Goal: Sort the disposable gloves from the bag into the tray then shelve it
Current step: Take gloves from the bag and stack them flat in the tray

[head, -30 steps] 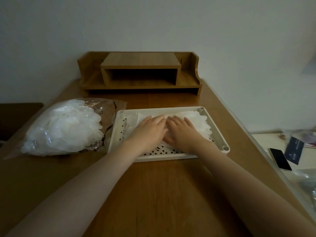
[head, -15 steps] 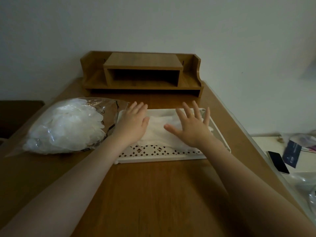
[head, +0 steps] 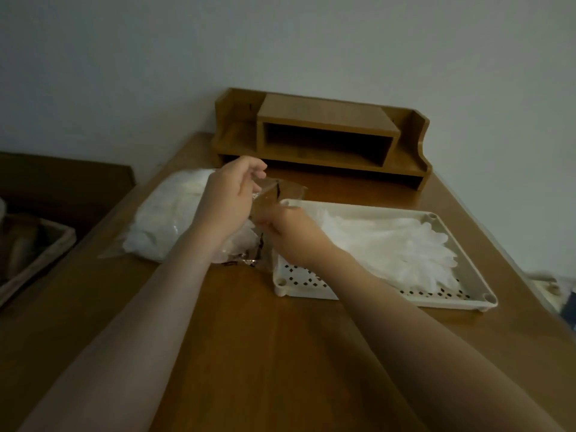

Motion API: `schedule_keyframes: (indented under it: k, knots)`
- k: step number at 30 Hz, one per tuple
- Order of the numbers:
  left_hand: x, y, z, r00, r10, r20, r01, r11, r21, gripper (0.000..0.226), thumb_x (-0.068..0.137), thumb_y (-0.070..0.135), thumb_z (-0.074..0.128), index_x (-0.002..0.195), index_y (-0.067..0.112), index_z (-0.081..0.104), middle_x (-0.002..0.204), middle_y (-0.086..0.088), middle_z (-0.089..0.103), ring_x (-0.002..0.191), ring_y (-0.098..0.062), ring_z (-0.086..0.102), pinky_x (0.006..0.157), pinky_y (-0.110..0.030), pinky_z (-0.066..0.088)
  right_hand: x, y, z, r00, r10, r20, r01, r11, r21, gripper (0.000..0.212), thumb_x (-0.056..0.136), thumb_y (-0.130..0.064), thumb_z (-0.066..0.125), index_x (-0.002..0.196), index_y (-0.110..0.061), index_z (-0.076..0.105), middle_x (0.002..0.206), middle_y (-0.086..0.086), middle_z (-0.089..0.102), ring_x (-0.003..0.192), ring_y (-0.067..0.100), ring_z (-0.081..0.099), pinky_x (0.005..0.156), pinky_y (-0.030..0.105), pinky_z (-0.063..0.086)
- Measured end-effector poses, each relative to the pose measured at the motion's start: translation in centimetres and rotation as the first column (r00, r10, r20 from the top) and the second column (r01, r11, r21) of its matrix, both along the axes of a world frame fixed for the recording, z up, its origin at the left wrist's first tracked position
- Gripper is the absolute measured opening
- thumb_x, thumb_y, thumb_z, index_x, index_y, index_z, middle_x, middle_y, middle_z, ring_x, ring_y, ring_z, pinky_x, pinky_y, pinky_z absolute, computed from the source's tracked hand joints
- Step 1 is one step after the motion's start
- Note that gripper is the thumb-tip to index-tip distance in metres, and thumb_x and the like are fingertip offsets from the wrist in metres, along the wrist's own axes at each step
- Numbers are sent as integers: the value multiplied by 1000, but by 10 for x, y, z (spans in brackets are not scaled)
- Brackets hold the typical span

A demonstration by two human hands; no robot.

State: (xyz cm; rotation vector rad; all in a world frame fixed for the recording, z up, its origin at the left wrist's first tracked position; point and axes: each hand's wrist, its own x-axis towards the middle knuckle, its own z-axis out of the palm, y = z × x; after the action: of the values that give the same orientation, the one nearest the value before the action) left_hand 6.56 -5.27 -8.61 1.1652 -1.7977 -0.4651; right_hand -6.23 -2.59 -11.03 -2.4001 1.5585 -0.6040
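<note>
Item: clear plastic bag (head: 174, 219), lying on its side on the tabletop (head: 249, 353), left of the tray (head: 473, 294) and just beside it. Contents: a bulky white mass of disposable gloves, individual pieces not separable in the dim light. The bag's open mouth faces the tray; its film rises in a crumpled flap between the two hands.

Left hand (head: 230, 198): over the bag's mouth end, fingers (head: 257, 169) curled together with the thumb, pinching the upper edge of the film and holding it lifted.

Right hand (head: 293, 235): at the lower edge of the same mouth, above the tray's near-left corner. Fingers bent and closed toward the film, apparently gripping it; fingertips blurred, so the exact contact cannot be confirmed.

Item: tray, cream plastic, rectangular, perforated floor with diamond-shaped holes, round sockets at the corners. Contents: a flat layer of translucent white gloves (head: 405, 247), glove fingertips pointing toward the right rim, near strip of the floor bare. The right forearm hides part of the tray's left side.

Item: wooden shelf unit (head: 324, 138), at the back of the tabletop against the wall, central open compartment dark inside.

Partly seen: a basket (head: 34, 254) at the left edge, cut off; blurred objects at the far right edge, unidentifiable.
</note>
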Motion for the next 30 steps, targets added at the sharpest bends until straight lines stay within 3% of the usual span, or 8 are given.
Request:
schedule_keyframes:
  k: [3, 8, 12, 18, 20, 22, 26, 30]
  knots:
    - [18, -11, 1, 1000, -14, -21, 14, 999, 32, 29, 100, 7, 34, 113, 16, 59, 102, 7, 60, 85, -9, 60, 72, -11, 41, 21, -14, -7, 983, -60, -173, 86, 985, 152, 23, 96, -10, 45, 113, -4, 58, 108, 13, 61, 97, 28, 59, 77, 32, 45]
    - [29, -17, 0, 972, 18, -236, 20, 987, 159, 28, 101, 12, 34, 104, 22, 59, 96, 11, 63, 84, -9, 62, 78, -22, 48, 37, -29, -5, 979, -116, -171, 152, 964, 220, 31, 91, -13, 53, 121, -7, 53, 93, 2, 55, 84, 20, 51, 71, 29, 39]
    - [23, -13, -3, 973, -125, -197, 166, 964, 208, 25, 99, 14, 38, 104, 23, 61, 96, 11, 65, 85, -4, 62, 74, -17, 44, 27, -29, -5, 978, -210, 5, 207, 970, 125, 11, 89, -9, 54, 88, -3, 63, 69, 3, 53, 59, 12, 44, 61, 24, 39]
    - [14, -12, -11, 960, -263, 99, 223, 927, 302, 23, 96, 30, 51, 116, 24, 61, 111, 11, 60, 100, -3, 54, 74, -11, 38, 5, -17, 0, 871, -330, 365, 334, 941, 53, 20, 94, -17, 55, 99, -10, 73, 84, 1, 66, 72, 9, 56, 67, 26, 45]
    - [17, -13, -13, 947, -276, 165, 214, 925, 314, 26, 92, 34, 58, 115, 23, 60, 109, 11, 60, 100, -5, 55, 74, -13, 40, 3, -14, -3, 801, -376, 466, 398, 916, 55, 21, 93, -17, 56, 104, -10, 73, 109, 4, 65, 96, 15, 57, 84, 33, 49]
    - [19, -12, -14, 928, -270, 255, 192, 936, 294, 25, 89, 32, 62, 113, 23, 60, 106, 9, 62, 97, -8, 57, 71, -15, 41, 3, -9, -3, 722, -409, 557, 448, 891, 74, 22, 94, -18, 55, 107, -11, 72, 114, 3, 60, 99, 13, 53, 85, 28, 48]
    - [19, -12, -12, 908, -225, 354, 148, 961, 233, 26, 92, 24, 58, 117, 21, 60, 111, 5, 62, 98, -13, 58, 80, -26, 47, 3, 2, 0, 606, -393, 692, 456, 884, 103, 19, 95, -17, 53, 98, -15, 72, 83, 3, 66, 71, 15, 54, 66, 30, 46]
    - [19, -13, -11, 892, -176, 416, 92, 972, 214, 35, 93, 8, 48, 125, 18, 55, 126, 2, 54, 106, -16, 54, 88, -29, 45, -10, 8, 11, 213, -451, 867, 381, 855, 352, 21, 97, -18, 49, 88, -11, 67, 72, 1, 58, 64, 12, 49, 62, 23, 45]
